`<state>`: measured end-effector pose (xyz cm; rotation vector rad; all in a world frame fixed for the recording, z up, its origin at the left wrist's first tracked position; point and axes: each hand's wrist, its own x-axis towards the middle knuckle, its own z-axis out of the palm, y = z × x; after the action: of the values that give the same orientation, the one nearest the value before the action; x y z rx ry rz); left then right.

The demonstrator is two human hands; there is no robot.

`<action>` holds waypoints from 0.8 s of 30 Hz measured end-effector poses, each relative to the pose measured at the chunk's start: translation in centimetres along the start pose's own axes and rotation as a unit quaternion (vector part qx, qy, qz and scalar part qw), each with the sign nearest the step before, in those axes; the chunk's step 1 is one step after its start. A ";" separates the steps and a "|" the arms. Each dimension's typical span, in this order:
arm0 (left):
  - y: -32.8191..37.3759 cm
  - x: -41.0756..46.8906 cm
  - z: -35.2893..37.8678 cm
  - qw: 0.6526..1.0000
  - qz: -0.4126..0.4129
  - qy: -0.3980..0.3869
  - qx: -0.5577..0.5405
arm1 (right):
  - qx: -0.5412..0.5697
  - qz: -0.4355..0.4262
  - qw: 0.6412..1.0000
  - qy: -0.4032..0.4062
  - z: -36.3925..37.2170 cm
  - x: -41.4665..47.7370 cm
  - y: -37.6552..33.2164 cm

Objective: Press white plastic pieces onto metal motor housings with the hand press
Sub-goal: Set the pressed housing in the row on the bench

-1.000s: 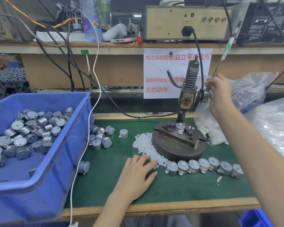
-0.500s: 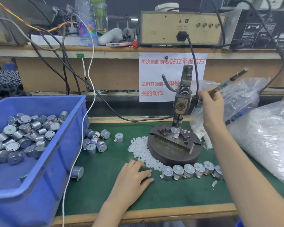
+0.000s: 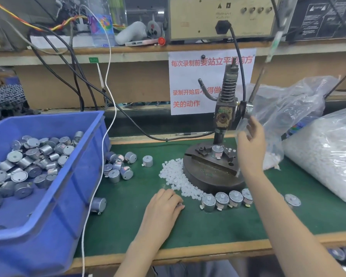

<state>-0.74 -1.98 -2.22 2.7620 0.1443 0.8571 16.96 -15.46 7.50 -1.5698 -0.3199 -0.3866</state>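
Observation:
The hand press (image 3: 225, 114) stands on a round metal base (image 3: 210, 181) on the green mat. One metal motor housing (image 3: 217, 151) sits upright in the fixture under the raised ram. The press lever (image 3: 256, 86) points up, and nothing holds it. My right hand (image 3: 251, 145) hovers just right of the fixture with relaxed fingers and holds nothing. A pile of white plastic pieces (image 3: 173, 174) lies left of the base. My left hand (image 3: 164, 206) rests at the pile's near edge with its fingers curled under; anything between them is hidden.
A row of motor housings (image 3: 227, 198) lines the base's front, and a single one (image 3: 293, 199) lies further right. Loose housings (image 3: 118, 166) lie beside the blue bin (image 3: 84, 176), which is full of them. Plastic bags of white pieces (image 3: 328, 156) fill the right side.
My right hand has let go of the lever and dropped beside the fixture; the lever has swung back up. My left hand's fingers went from flat to curled.

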 end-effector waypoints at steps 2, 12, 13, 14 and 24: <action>0.1 0.0 -0.1 1.000 -0.010 -0.010 -0.011 | -0.115 0.028 0.991 -0.065 0.4 -0.9 2.1; 0.0 -0.1 -0.2 0.997 -0.057 -0.038 -0.029 | -0.393 -0.084 0.904 -0.147 1.8 -1.8 4.0; 0.0 -0.1 -0.2 0.997 -0.060 -0.037 -0.032 | -0.394 -0.083 0.904 -0.145 1.6 -2.0 3.9; 0.0 -0.1 -0.2 0.997 -0.062 -0.038 -0.034 | -0.387 -0.080 0.906 -0.148 1.4 -2.4 3.7; -0.3 -0.2 -0.1 0.996 -0.069 -0.031 -0.054 | -0.267 -0.168 0.895 -0.315 -4.1 -11.0 2.0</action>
<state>-0.91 -1.75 -2.33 2.6393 0.2655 0.7224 7.75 -19.25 1.00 -2.1705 -1.0716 -0.2231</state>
